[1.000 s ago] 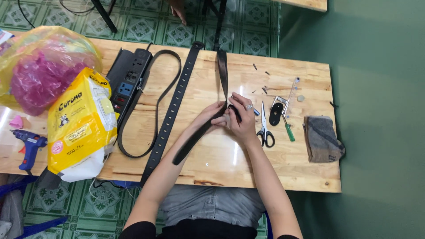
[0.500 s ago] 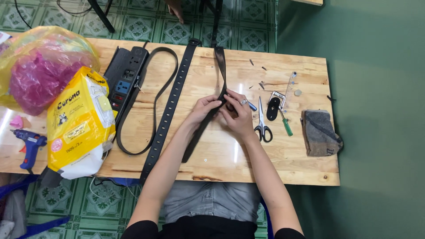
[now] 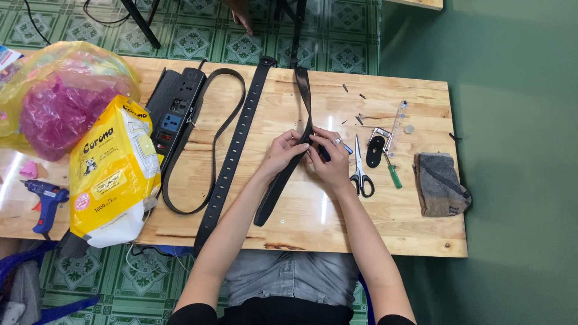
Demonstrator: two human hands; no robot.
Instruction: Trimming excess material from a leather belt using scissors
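Where both hands (image 3: 308, 153) pinch it, black leather belt (image 3: 288, 168), long, narrow, lying diagonally

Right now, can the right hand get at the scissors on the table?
Probably yes. The scissors lie flat just beside the right hand, with bare table between them. But both hands hold the black belt, so the right hand must let go first.

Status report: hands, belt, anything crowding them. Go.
Left hand and right hand both pinching black belt mid-table. Punched strap lies left, scissors right; neither touching.
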